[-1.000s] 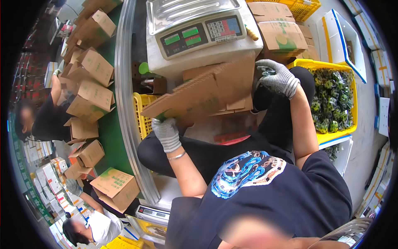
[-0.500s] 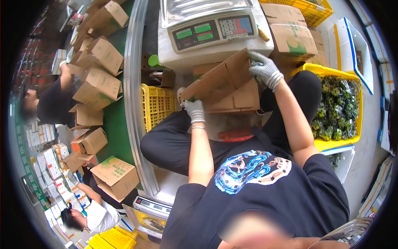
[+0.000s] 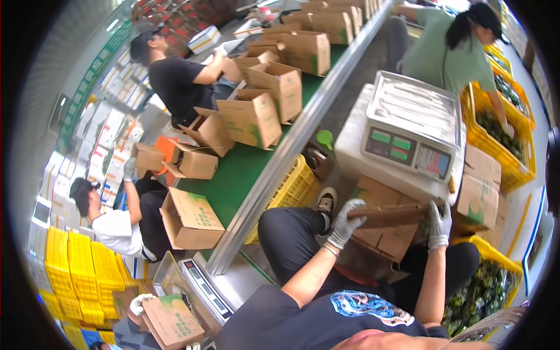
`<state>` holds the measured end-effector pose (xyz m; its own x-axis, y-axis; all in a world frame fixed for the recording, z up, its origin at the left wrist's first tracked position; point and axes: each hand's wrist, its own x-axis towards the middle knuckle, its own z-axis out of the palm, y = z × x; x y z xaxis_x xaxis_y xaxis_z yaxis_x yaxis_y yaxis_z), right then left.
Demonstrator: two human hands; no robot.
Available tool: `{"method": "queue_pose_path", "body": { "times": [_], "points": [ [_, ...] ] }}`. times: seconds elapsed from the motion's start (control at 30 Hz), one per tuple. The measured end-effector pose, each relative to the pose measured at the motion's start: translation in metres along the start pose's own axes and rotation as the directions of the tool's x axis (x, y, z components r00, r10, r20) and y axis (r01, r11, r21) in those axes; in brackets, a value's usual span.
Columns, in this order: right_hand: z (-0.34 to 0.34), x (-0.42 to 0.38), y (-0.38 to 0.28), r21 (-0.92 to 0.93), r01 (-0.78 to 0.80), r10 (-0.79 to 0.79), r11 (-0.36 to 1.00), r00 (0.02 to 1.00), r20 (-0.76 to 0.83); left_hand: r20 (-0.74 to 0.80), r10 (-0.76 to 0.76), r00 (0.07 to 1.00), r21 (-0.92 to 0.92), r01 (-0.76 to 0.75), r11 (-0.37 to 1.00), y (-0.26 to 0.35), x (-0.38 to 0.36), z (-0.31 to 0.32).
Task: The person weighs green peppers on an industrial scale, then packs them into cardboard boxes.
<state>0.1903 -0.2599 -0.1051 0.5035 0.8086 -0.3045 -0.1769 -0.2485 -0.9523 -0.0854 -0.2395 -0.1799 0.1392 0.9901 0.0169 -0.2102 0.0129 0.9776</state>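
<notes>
A folded cardboard carton (image 3: pixel 398 215) is held up in front of my knees, seen nearly edge-on. My left hand (image 3: pixel 346 224), in a grey-white glove, grips its left end. At the right end is my gloved right hand (image 3: pixel 440 226), its thumb and fingers closed around the edge. Below and behind lies more flat cardboard (image 3: pixel 385 240) between my legs. Just beyond stands a digital scale (image 3: pixel 411 125) with a metal tray, resting on a white foam block (image 3: pixel 356 146).
Left of me a metal rail (image 3: pixel 297 134) borders a green conveyor (image 3: pixel 248 186) with several open cartons (image 3: pixel 251 119). A yellow crate (image 3: pixel 294 189) stands by my left knee; another, holding bagged green produce (image 3: pixel 481 289), is at my right. Several co-workers sit around.
My view has swung left and upward, bringing more co-workers into sight. The carton, tilted up to the right before, is now nearly level between my hands.
</notes>
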Motion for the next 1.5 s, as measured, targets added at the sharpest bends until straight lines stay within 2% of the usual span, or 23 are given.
{"method": "queue_pose_path", "body": {
  "times": [0.07,0.1,0.17,0.23,0.3,0.37,0.4,0.47,0.63,0.7,0.73,0.77,0.83,0.9,0.97,1.0,1.13,1.23,1.27,1.3,1.4,1.43,1.5],
  "points": [
    [-0.017,0.018,0.018,-0.096,0.015,-0.003,0.995,0.993,0.118,0.020,0.066,0.998,0.104,-0.068,0.992,-0.007,-0.002,-0.002],
    [-0.026,0.029,0.033,-0.248,0.238,-0.197,0.939,0.964,0.177,0.029,0.065,0.997,0.121,-0.068,0.990,-0.002,-0.005,0.001],
    [-0.033,0.007,-0.003,-0.213,0.035,0.021,0.977,0.966,0.256,0.086,0.039,0.996,0.134,-0.050,0.990,0.000,-0.013,0.000],
    [-0.032,-0.006,-0.023,-0.124,0.141,-0.093,0.982,0.939,0.330,0.096,0.007,0.995,-0.020,-0.005,1.000,-0.006,-0.022,0.005],
    [-0.039,0.003,-0.022,-0.289,0.120,-0.007,0.950,0.931,0.364,0.061,-0.023,0.998,-0.163,0.033,0.986,-0.008,-0.028,0.017],
    [-0.037,0.008,-0.028,-0.305,0.020,0.099,0.952,0.924,0.369,0.111,0.077,0.991,0.067,-0.085,0.994,-0.008,-0.027,0.018],
    [-0.030,0.007,-0.032,-0.252,-0.070,0.140,0.965,0.952,0.271,0.135,0.135,0.982,0.154,-0.155,0.976,0.003,-0.026,0.022],
    [-0.025,0.015,-0.011,-0.135,-0.021,0.052,0.991,0.972,0.227,0.155,0.194,0.969,0.247,-0.228,0.942,0.005,-0.027,0.024],
    [-0.030,0.013,0.025,0.050,0.024,-0.037,0.998,0.959,0.281,0.030,0.117,0.993,0.172,-0.120,0.978,0.005,-0.023,0.011],
    [-0.027,-0.004,0.005,-0.299,0.129,0.039,0.946,0.866,0.498,-0.027,-0.022,0.999,-0.010,0.021,1.000,0.012,-0.026,0.020],
    [-0.024,-0.014,-0.013,-0.450,0.206,0.108,0.869,0.809,0.578,-0.039,0.167,0.985,0.180,-0.157,0.971,0.007,-0.023,0.027],
    [-0.010,-0.029,-0.037,-0.493,0.167,0.220,0.854,0.742,0.633,-0.060,0.115,0.992,0.197,-0.101,0.975,-0.001,-0.018,0.025],
    [-0.002,-0.032,-0.024,-0.457,0.163,0.185,0.874,0.759,0.625,-0.100,0.018,0.995,0.231,0.006,0.973,-0.014,-0.005,0.016],
    [0.004,-0.018,-0.011,-0.592,0.232,0.076,0.772,0.891,0.448,0.003,0.257,0.966,0.565,-0.214,0.797,0.031,-0.008,0.030],
    [0.012,-0.007,-0.018,-0.743,0.220,-0.005,0.631,0.960,0.280,0.187,0.367,0.911,0.751,-0.374,0.544,0.047,-0.009,0.039],
    [0.017,0.000,-0.019,-0.805,0.213,-0.008,0.554,0.968,0.251,0.198,0.432,0.880,0.755,-0.418,0.505,0.050,-0.007,0.047],
    [0.030,0.008,-0.016,-0.925,0.162,-0.035,0.343,0.987,0.160,0.398,0.350,0.848,0.704,-0.527,0.476,0.044,0.009,0.047],
    [0.011,-0.014,-0.042,-0.653,0.187,0.029,0.734,0.952,0.304,0.531,0.116,0.840,0.674,-0.501,0.543,0.026,0.021,0.017],
    [-0.007,-0.009,-0.031,-0.565,0.419,-0.157,0.711,0.878,0.453,0.574,0.105,0.812,0.660,-0.534,0.529,0.037,0.019,0.015],
    [-0.021,-0.008,-0.037,-0.572,0.613,-0.201,0.546,0.758,0.621,0.618,0.104,0.779,0.631,-0.571,0.526,0.038,0.016,0.013],
    [-0.031,-0.017,-0.051,-0.661,0.592,0.293,0.462,0.601,0.743,0.581,-0.078,0.810,0.641,-0.397,0.658,0.042,0.015,0.014],
    [-0.033,-0.010,-0.013,-0.534,0.708,0.061,0.463,0.575,0.816,0.575,-0.108,0.811,0.620,-0.345,0.705,0.039,0.018,0.013],
    [-0.024,-0.009,-0.009,-0.566,0.549,0.170,0.615,0.608,0.775,0.521,-0.129,0.844,0.587,-0.244,0.772,0.037,0.022,0.015]
  ]
}}
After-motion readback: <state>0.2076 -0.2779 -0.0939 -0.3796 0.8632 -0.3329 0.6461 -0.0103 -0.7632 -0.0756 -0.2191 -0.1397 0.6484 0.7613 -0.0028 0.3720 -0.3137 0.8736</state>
